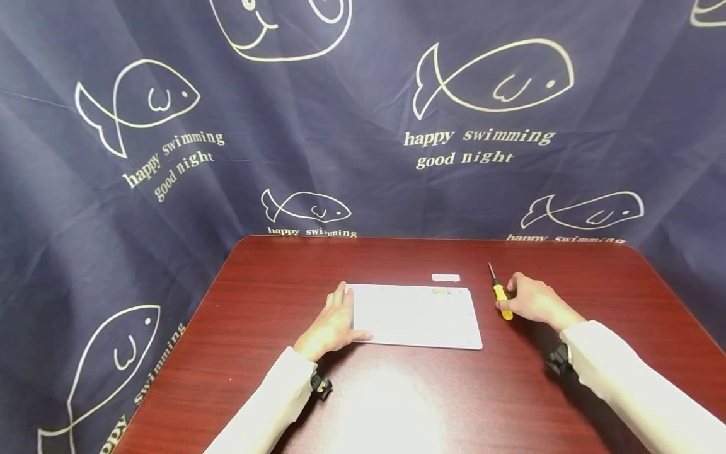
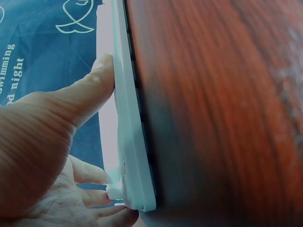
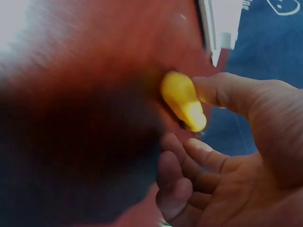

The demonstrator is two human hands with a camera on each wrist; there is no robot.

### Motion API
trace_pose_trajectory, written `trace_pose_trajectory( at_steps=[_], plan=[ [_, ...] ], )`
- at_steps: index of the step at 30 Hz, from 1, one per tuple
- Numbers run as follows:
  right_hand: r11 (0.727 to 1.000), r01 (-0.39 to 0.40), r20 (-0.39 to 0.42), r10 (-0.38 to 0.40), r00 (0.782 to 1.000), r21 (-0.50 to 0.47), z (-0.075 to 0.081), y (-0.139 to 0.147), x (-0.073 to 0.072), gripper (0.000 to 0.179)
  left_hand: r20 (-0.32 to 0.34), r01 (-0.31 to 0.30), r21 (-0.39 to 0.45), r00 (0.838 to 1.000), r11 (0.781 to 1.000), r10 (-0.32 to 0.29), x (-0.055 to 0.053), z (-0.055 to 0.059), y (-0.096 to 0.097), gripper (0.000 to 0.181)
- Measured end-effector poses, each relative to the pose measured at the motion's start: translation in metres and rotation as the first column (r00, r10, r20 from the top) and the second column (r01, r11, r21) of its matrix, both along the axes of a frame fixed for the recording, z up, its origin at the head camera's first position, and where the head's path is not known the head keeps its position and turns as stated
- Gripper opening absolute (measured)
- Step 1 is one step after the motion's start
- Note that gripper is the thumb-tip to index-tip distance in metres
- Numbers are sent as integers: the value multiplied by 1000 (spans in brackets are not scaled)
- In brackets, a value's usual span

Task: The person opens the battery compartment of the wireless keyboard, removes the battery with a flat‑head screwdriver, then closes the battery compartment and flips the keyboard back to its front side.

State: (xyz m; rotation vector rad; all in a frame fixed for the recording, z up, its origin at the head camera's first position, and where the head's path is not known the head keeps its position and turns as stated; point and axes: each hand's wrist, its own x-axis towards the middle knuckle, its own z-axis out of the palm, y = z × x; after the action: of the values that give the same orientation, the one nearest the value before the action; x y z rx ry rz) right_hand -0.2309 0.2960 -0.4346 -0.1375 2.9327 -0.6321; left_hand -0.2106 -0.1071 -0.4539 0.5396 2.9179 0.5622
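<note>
A white keyboard [image 1: 416, 317] lies on the table with its back up; dark key edges show beneath its rim in the left wrist view. At its far right, an uncovered slot [image 1: 442, 292] shows something yellow-green inside. My left hand [image 1: 334, 321] holds the left end, thumb [image 2: 97, 78] on the back and fingers at the edge. A screwdriver [image 1: 501, 301] with a yellow handle lies right of the keyboard, tip pointing away. Around its handle [image 3: 182, 99] my right hand [image 1: 532, 297] is spread, thumb at the handle and the other fingers apart from it.
A small white cover [image 1: 445, 277] lies just beyond the keyboard's far edge. The dark red wooden table [image 1: 272, 277] meets a blue curtain [image 1: 374, 139] with fish drawings at its back edge.
</note>
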Motion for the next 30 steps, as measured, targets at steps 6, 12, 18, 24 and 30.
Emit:
trace_pose_trajectory(
  at_steps=[6, 12, 18, 24, 30],
  plan=[
    [1000, 12, -4, -12, 1000, -13, -6, 0, 8, 33, -4, 1, -4, 1000, 1000, -1, 0, 0, 1, 107],
    [1000, 24, -47, -25, 999, -11, 4, 1, 10, 24, -5, -3, 4, 1000, 1000, 3, 1, 0, 1, 107],
    [996, 64, -212, -77, 974, -67, 24, 3, 12, 27, -9, -2, 4, 1000, 1000, 2, 1, 0, 0, 107],
    [972, 105, -454, -192, 870, -211, 33, 4, 8, 18, -9, -2, -2, 1000, 1000, 2, 1, 0, 0, 107],
    [944, 65, -594, -256, 762, -324, 35, -2, 4, 13, -7, 5, 1, 1000, 1000, -5, 2, -1, -1, 107]
  ],
)
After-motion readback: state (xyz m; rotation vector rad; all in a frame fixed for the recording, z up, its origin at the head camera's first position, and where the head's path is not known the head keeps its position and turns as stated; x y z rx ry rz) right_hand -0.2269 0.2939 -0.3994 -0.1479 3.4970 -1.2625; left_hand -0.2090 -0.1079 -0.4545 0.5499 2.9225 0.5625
